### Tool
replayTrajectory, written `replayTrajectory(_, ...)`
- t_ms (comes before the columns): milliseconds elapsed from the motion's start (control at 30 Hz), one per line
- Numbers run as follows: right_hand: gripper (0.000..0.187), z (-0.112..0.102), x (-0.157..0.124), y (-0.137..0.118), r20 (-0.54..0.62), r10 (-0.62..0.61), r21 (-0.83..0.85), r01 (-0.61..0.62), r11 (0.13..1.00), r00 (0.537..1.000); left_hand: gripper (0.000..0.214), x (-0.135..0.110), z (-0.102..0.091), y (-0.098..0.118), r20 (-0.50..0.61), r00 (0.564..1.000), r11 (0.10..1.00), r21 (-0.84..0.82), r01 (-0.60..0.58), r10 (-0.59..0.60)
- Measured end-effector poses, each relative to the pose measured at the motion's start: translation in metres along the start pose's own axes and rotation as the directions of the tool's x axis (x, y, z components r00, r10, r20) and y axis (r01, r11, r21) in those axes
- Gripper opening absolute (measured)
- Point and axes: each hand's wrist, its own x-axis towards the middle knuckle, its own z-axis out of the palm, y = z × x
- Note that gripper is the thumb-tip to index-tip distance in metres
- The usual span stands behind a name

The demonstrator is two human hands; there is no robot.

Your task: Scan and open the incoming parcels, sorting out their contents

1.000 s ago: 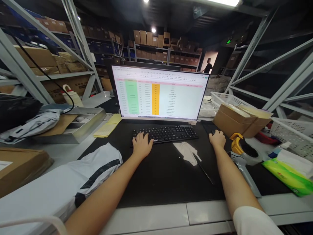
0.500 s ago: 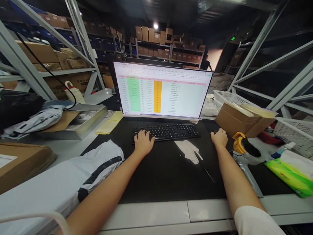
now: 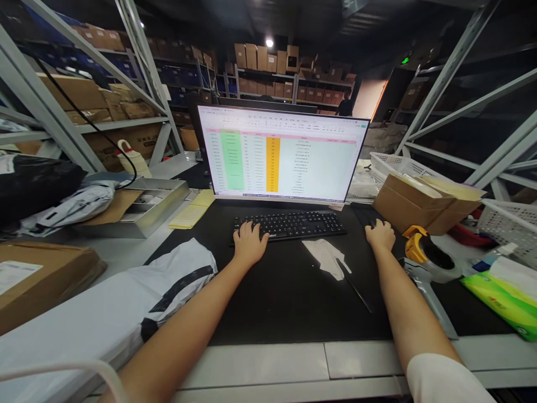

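My left hand (image 3: 249, 244) rests on the left end of a black keyboard (image 3: 293, 225), its fingers spread over the keys and holding nothing. To the right, my right hand (image 3: 381, 235) is curled over a dark computer mouse (image 3: 371, 223), which the fingers mostly cover. Behind the keyboard stands a monitor (image 3: 314, 162) showing a spreadsheet with a green and an orange column. A crumpled white cloth or paper (image 3: 325, 257) and a thin dark rod (image 3: 358, 295) lie on the black desk mat (image 3: 285, 313) between my forearms.
A white wrapped parcel (image 3: 96, 302) and a cardboard box (image 3: 46, 280) lie at left, near a metal tray (image 3: 161, 210) and yellow slips (image 3: 193, 210). At right are a tape dispenser (image 3: 423, 252), an open carton (image 3: 411, 204), a green tissue pack (image 3: 499, 302) and a white basket (image 3: 509, 229).
The whole view has shifted slightly, so things appear a little further right. Both hands keep their places on the keyboard and mouse. A distant person by the shelves has shifted left.
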Motion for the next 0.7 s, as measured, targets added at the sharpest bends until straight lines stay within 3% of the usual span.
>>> replayTrajectory(700,0.053,-0.0050,-0.0017,-0.0026,0.005,0.012,0.000,-0.012,1.000,1.000,0.055,0.0000,-0.0006,-0.0002,-0.005,1.000,1.000,-0.005,-0.001,0.001)
